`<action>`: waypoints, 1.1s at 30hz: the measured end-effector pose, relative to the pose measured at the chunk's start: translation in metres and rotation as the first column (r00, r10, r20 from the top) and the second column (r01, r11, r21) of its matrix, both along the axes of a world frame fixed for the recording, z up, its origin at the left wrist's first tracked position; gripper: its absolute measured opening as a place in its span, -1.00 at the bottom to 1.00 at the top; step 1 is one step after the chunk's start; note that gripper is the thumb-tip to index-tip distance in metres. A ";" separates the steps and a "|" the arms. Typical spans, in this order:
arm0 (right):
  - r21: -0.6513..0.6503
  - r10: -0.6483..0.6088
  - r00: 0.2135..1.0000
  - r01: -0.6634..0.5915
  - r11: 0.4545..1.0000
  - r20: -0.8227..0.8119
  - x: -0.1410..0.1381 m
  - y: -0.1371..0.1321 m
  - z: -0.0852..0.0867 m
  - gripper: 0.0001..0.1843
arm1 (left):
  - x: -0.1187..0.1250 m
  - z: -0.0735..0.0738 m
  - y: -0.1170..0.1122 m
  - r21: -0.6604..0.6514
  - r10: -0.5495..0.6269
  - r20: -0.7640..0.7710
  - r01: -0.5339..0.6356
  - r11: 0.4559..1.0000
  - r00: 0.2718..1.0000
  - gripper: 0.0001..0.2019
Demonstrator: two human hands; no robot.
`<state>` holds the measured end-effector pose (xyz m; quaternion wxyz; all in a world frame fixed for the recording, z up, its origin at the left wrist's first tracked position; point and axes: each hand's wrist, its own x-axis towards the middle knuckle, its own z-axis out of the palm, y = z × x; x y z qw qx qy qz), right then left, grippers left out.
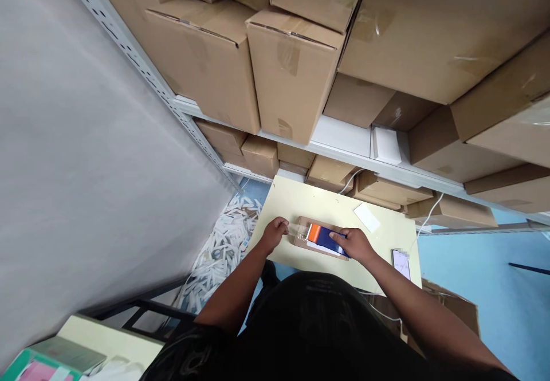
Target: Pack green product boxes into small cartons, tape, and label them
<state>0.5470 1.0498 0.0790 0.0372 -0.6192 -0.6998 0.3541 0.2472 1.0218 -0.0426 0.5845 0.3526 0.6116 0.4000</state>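
Viewing from the head camera: my right hand [354, 243], at three o'clock of the small cardboard box [302, 243], is wrapped around the rear of the blue-and-orange tape dispenser [327, 240], thumb on its upper side. My left hand [275, 233], at nine o'clock, has its fingertips pinched on what appears to be clear tape [296, 230]. The box lies on the pale yellow table [296, 197], with the dispenser over its upper face, orange end directed toward nine o'clock.

Status: I judge the taping to be partway through. Done: a length of tape is drawn out between the dispenser and my left fingertips, at the box's nine-o'clock end. Not yet done: the tape appears joined to the dispenser; no severed end shows. A white card [366, 217] at two o'clock and a phone [401, 263] between three and four o'clock lie apart from the box.

Limits of observation: the dispenser and my right hand cover much of the box's upper face, so I cannot tell whether any seam there is taped. A white sheet [323, 248] beneath the dispenser is partly hidden. Because the tape is transparent, its stuck and free portions cannot be distinguished. The phone's screen is partly blurred.
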 end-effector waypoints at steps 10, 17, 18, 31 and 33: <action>0.013 -0.005 0.993 0.003 1.000 0.120 -0.010 0.001 0.002 -0.37 | 0.044 -0.027 0.001 -0.071 -0.049 -0.298 0.029 0.997 0.953 -0.71; 0.016 -0.002 0.991 0.000 1.000 0.132 -0.014 0.001 0.002 -0.37 | 0.048 -0.034 0.006 -0.149 -0.063 -0.319 0.016 0.989 0.946 -0.56; 0.016 -0.005 0.991 0.003 1.000 0.134 -0.014 0.001 0.002 -0.36 | 0.046 -0.031 0.006 -0.136 -0.068 -0.330 0.023 0.990 0.941 -0.55; -0.013 0.019 0.986 -0.017 1.000 0.166 -0.022 0.005 0.010 -0.34 | 0.027 0.017 -0.013 0.177 -0.184 -0.930 0.829 0.530 0.317 0.10; -0.019 0.046 0.985 -0.044 0.999 0.166 -0.024 0.008 0.012 -0.35 | 0.030 0.013 -0.012 0.178 -0.119 -0.951 0.823 0.540 0.284 0.03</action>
